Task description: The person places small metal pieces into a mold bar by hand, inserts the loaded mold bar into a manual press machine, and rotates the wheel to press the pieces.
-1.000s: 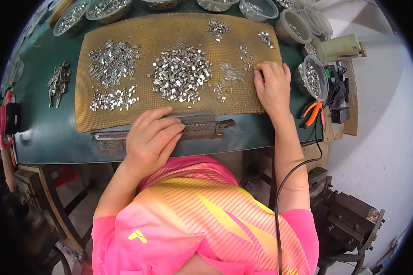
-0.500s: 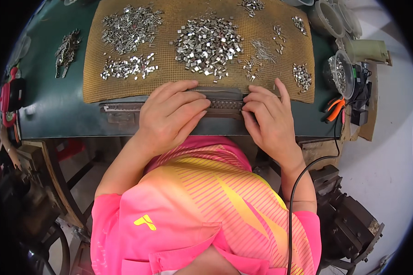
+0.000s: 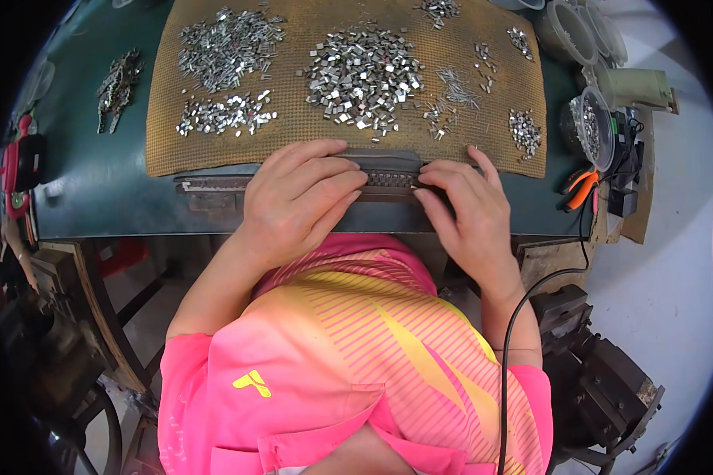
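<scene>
1. While the left hand [image 3: 301,194] covers its middle, the bar [image 3: 390,181] lies along the table's near edge, a row of dark segments showing in its slot between the two hands.
2. The left hand rests over the bar with fingers together and loosely bent; whether it grips anything underneath cannot be told.
3. The right hand [image 3: 469,202] sits at the bar's right end, thumb and forefinger brought close together; whether a piece is between them cannot be made out.
4. Both hands block the view of parts of the bar. A flat dark strip [image 3: 392,159] lies just behind it.
5. Beyond is the mat [image 3: 162,103], bearing silver squares [image 3: 364,75] in the middle, pins [image 3: 228,51] and bright bits [image 3: 226,115] to the left, and a small pile [image 3: 524,133] at right.
6. Right of the mat, a clear tub [image 3: 608,131] holds small silver pieces.
7. Nearer stand orange-handled pliers [image 3: 585,191]; a black cable [image 3: 505,348] passes in front of the right forearm.
8. At far left, a metal bundle [image 3: 119,91] lies on the green table [image 3: 87,190].
</scene>
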The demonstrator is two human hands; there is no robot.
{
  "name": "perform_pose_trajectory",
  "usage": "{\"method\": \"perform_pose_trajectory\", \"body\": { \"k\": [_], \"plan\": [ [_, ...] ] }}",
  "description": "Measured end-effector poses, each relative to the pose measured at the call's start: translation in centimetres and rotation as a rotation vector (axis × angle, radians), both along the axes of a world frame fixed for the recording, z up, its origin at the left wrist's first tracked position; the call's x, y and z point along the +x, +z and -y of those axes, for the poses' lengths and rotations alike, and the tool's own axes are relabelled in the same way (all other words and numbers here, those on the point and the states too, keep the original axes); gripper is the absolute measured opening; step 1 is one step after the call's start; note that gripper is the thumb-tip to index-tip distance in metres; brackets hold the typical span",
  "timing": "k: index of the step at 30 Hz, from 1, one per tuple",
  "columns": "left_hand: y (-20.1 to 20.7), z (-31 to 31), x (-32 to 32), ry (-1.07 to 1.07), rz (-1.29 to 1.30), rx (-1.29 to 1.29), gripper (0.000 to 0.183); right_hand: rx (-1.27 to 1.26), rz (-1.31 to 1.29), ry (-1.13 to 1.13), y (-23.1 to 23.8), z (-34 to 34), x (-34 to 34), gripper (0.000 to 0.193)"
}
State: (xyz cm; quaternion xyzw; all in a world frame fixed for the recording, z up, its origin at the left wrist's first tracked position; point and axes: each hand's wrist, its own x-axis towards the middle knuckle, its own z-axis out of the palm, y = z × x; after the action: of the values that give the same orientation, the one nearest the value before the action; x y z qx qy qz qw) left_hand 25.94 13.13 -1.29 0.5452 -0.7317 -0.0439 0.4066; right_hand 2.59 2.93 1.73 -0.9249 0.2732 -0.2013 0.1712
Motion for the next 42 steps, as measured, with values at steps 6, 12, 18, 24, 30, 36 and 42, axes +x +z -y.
{"method": "perform_pose_trajectory", "body": {
  "k": [6, 12, 18, 24, 30, 36, 42],
  "plan": [
    [0.5, 0.0, -0.1, 0.013, -0.002, 0.048, 0.022, 0.009, 0.112, -0.030, -0.8, -0.3, 0.1, 0.018],
    [0.9, 0.2, -0.4, -0.013, -0.014, 0.048, 0.021, -0.096, 0.156, -0.295, -1.1, 1.5, -4.1, 0.035],
    [1.5, 0.5, -0.5, -0.044, -0.060, 0.087, 0.022, -0.157, -0.093, -0.354, -2.5, 1.4, -6.7, 0.049],
    [2.9, 1.4, -0.3, -0.087, -0.106, 0.132, 0.021, -0.097, 0.051, -0.212, -2.5, 1.8, -8.1, 0.042],
    [4.4, 3.9, -0.4, -0.144, -0.011, 0.124, 0.020, -0.096, 0.285, -0.516, -2.4, 3.9, -9.5, 0.017],
    [5.9, 8.5, -1.9, -0.209, 0.143, 0.107, 0.019, -0.108, 0.190, -0.579, -2.6, 5.5, -9.2, 0.009],
    [5.4, 14.0, -5.4, -0.337, 0.184, 0.062, 0.016, -0.141, 0.106, -0.607, -2.6, 5.9, -9.0, 0.009]
  ]
}}
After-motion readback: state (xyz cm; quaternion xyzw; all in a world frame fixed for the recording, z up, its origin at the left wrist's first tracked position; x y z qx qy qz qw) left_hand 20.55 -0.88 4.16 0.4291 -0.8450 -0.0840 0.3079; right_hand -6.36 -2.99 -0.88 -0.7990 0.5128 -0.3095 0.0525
